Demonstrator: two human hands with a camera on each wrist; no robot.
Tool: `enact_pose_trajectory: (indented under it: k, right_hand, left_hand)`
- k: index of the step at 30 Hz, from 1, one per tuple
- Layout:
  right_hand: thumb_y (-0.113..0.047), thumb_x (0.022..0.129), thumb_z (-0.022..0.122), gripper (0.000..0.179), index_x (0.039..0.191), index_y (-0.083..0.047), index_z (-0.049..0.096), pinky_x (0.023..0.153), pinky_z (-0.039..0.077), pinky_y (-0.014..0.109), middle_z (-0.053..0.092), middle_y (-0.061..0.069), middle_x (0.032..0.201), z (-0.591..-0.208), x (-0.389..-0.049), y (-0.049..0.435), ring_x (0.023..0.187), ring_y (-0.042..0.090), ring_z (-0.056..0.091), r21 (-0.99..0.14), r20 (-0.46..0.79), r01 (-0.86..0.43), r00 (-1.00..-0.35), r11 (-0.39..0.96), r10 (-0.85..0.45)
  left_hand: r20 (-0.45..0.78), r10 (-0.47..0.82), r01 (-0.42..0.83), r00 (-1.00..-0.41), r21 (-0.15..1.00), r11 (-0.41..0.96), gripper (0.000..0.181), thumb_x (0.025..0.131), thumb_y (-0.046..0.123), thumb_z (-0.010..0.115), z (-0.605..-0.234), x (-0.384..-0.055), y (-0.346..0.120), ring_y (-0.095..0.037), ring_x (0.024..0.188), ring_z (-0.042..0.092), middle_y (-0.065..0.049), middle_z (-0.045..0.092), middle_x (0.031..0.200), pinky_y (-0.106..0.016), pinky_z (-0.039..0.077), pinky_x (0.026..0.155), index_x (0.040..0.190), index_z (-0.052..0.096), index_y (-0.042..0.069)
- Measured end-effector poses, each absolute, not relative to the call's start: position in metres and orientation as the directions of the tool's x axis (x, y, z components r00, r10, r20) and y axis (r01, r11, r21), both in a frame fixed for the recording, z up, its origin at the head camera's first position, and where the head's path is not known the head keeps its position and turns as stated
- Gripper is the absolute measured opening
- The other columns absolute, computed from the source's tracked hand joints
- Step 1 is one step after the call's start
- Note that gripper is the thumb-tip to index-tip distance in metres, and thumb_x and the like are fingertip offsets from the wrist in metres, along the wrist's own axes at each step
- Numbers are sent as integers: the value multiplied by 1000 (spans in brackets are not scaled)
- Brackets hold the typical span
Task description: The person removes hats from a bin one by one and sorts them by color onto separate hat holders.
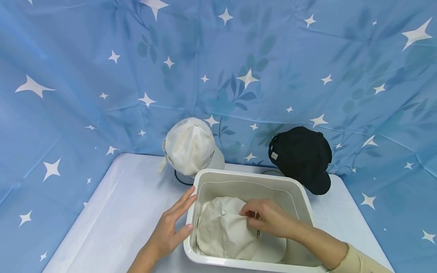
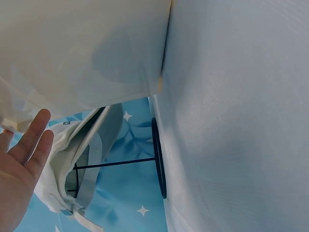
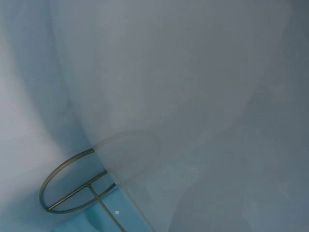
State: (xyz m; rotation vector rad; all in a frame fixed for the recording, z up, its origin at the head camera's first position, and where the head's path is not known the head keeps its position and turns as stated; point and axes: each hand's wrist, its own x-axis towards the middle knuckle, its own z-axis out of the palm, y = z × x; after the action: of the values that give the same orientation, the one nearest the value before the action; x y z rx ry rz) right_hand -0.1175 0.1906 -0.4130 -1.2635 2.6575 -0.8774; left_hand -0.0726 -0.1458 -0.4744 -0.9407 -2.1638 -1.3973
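In the head view a cream baseball cap [image 1: 223, 227] lies crown up inside a pale plastic bin [image 1: 246, 175], brim toward the right. My right hand [image 1: 269, 218] reaches into the bin with curled fingers and pinches the cap's crown near the small dark mark on its front. Along the bin's left rim rest the extended fingers of my left hand [image 1: 168, 227]. The left wrist view shows this left hand [image 2: 19, 169] beside the bin's outer wall [image 2: 82, 53]. Only the bin's wall [image 3: 169, 72] fills most of the right wrist view; the right hand is out of sight there.
Behind the bin, a second off-white cap [image 1: 189, 146] hangs on a stand with a black ring base [image 2: 159, 159]. A black cap [image 1: 302, 157] is at the back right, near a brass-coloured stand base [image 3: 67, 166]. A blue star-patterned cloth [image 1: 218, 68] surrounds the white table [image 1: 129, 189].
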Motion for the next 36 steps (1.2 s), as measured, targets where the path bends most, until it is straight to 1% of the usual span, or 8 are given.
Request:
enact_pose_trajectory:
  k: [4, 10, 16, 25, 30, 36]
  right_hand:
    - [5, 83, 72, 30, 102, -18, 74, 65, 54, 19, 67, -13, 89, -414, -118, 191, 80, -1, 60, -522, 246, -723, -635, 452, -732]
    - [8, 81, 70, 34, 101, -19, 74, 64, 56, 21, 67, -11, 89, -414, -118, 194, 79, 1, 61, -517, 338, -761, -603, 393, -723]
    - [8, 82, 70, 34, 101, -19, 74, 64, 56, 21, 68, -11, 90, -412, -118, 194, 79, 1, 62, -535, 339, -749, -614, 391, -713]
    - [8, 82, 71, 34, 103, -19, 76, 64, 58, 24, 70, -12, 93, -409, -117, 195, 80, 1, 63, -584, 311, -705, -653, 403, -691]
    - [10, 83, 70, 37, 106, -18, 77, 66, 57, 22, 71, -11, 94, -407, -116, 193, 81, 3, 64, -587, 345, -722, -633, 367, -693]
    - [13, 82, 70, 38, 104, -17, 77, 65, 55, 18, 71, -10, 94, -403, -115, 196, 80, 3, 64, -568, 387, -744, -619, 352, -683]
  left_hand:
    - [647, 321, 721, -692, 637, 273, 67, 88, 10, 59, -475, -73, -146, -30, 149, 43, -19, 39, 165, -23, 31, 120, 152, 50, -2]
    - [643, 323, 718, -695, 644, 263, 67, 89, 11, 59, -474, -74, -144, -31, 149, 43, -18, 38, 165, -24, 31, 120, 154, 49, -1]
    - [642, 317, 715, -698, 644, 272, 67, 88, 12, 58, -476, -73, -144, -31, 148, 44, -18, 39, 165, -24, 31, 120, 154, 49, 1]
    - [641, 315, 714, -700, 646, 271, 67, 89, 11, 58, -476, -73, -146, -31, 148, 44, -18, 39, 165, -24, 32, 119, 154, 50, 1]
    - [643, 315, 715, -698, 645, 269, 66, 89, 11, 58, -475, -73, -149, -31, 148, 44, -18, 39, 165, -25, 32, 119, 153, 50, -1]
    - [637, 327, 715, -698, 651, 255, 67, 89, 10, 59, -476, -74, -148, -31, 149, 42, -18, 37, 166, -25, 32, 120, 155, 48, 2]
